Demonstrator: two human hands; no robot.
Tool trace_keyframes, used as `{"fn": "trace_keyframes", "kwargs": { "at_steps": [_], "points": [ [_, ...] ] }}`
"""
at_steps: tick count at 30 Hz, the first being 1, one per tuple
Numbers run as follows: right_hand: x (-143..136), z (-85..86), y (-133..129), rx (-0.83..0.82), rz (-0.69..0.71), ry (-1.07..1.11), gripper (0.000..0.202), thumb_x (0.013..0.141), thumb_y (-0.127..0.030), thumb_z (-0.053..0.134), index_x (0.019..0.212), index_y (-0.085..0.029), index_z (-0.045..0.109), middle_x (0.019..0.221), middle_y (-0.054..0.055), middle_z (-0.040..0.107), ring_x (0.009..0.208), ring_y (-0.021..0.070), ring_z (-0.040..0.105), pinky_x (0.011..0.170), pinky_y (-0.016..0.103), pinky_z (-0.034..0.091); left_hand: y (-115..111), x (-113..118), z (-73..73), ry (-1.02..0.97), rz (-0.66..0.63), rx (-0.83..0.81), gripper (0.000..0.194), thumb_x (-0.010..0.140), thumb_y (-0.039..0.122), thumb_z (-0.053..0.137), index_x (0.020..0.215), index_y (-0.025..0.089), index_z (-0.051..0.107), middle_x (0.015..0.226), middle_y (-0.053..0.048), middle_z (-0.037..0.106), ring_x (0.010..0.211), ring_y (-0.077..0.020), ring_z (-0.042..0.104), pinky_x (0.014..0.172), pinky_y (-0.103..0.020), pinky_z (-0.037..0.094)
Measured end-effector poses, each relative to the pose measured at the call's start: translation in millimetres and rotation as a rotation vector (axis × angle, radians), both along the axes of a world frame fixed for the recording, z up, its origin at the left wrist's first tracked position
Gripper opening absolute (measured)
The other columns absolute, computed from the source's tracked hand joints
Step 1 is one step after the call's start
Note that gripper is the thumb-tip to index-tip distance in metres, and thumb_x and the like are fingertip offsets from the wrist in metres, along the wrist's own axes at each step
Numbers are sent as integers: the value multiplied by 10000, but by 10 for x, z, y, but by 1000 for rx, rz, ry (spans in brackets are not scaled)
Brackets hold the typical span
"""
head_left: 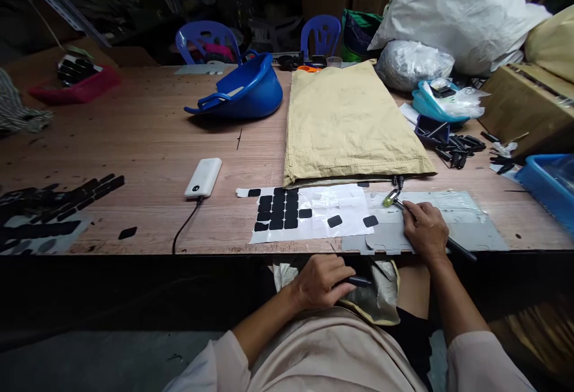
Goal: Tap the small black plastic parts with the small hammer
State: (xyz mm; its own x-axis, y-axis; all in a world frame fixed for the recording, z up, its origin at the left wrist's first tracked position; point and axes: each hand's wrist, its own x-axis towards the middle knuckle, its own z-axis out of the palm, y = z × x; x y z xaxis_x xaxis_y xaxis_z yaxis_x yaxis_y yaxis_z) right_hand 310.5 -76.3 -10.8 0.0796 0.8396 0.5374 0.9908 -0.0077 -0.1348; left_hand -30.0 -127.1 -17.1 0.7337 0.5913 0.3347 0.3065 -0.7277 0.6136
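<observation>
My right hand (426, 229) is closed around the handle of a small hammer (461, 250) with a metal and yellowish head. That head is over a grey sheet (475, 235) on the table's near edge. Lower down, above my lap, my left hand (320, 281) grips a slim black piece (359, 281); its exact kind does not show. Left of the hammer lies a white paper (343, 198) with rows of black rounded patches (278, 208) and a few loose ones. Small dark metal parts (398, 181) lie just beyond the hammer head.
A folded tan sack (350, 123) covers the table's middle. Left of it are a white power bank (203, 177) with a cable and a tilted blue basin (251, 93). Black pieces (460, 150), a cardboard box (533, 105) and a blue tray (547, 183) occupy the right side.
</observation>
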Motion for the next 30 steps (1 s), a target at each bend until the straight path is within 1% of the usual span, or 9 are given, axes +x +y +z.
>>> {"fn": "trace_keyframes", "kwargs": {
  "at_steps": [4,7,11,15,17,19,23,26,30],
  "points": [
    [-16,-1,0,-3,-1,2,300,1004,-340,577,1170,-233,803,942,86,684,873,227,537,728,334,356,-166,-34,-260,458,253,-360,248,1024,375,608,1119,229,785,1039,-88,802,965,-247,764,855,-332,575],
    [-22,-4,-2,16,-1,-7,290,1002,-328,586,1169,-235,804,942,83,688,864,225,539,727,334,364,-92,22,-237,718,337,-557,287,1021,373,592,1168,221,787,1164,-124,804,1113,-307,761,927,-384,581],
    [-32,-12,-1,48,7,-30,279,1004,-314,589,1162,-234,805,929,77,691,848,219,541,726,334,375,16,108,147,630,112,-540,338,950,358,684,1241,221,788,1213,-131,792,1131,-319,750,929,-376,561],
    [-47,-9,-8,89,23,-55,271,1001,-300,596,1149,-226,810,913,74,695,826,215,541,733,337,389,332,298,669,341,-128,-607,310,920,431,744,1132,222,832,995,-52,824,870,-205,749,750,-264,514],
    [-53,-2,-20,89,61,-34,262,997,-285,596,1136,-235,812,903,66,700,823,209,549,745,334,400,638,519,849,193,-68,-579,274,951,398,700,1080,198,838,1012,-43,830,852,-177,731,742,-246,500],
    [-54,6,-35,76,116,4,251,992,-274,598,1117,-245,814,891,57,704,828,204,559,762,330,413,998,832,937,123,132,-486,254,969,333,655,1031,170,840,990,-49,831,847,-173,717,749,-248,494],
    [-52,20,-59,60,165,48,229,982,-265,605,1075,-254,814,879,45,705,818,196,558,767,325,423,1608,1551,903,234,380,-342,251,967,276,627,966,146,841,988,-87,831,902,-208,723,781,-278,509],
    [-59,25,-64,76,174,36,224,978,-248,609,1072,-251,812,871,37,703,813,191,557,770,321,429,1814,1976,819,322,467,-295,283,981,307,605,962,152,841,1010,-121,828,949,-237,740,805,-294,533],
    [-80,34,-67,92,176,15,220,981,-242,613,1076,-248,811,862,35,698,817,190,559,771,320,432,1878,2275,753,383,539,-245,363,951,466,680,1091,167,834,1143,-165,804,1068,-292,745,867,-326,565]
  ]
}}
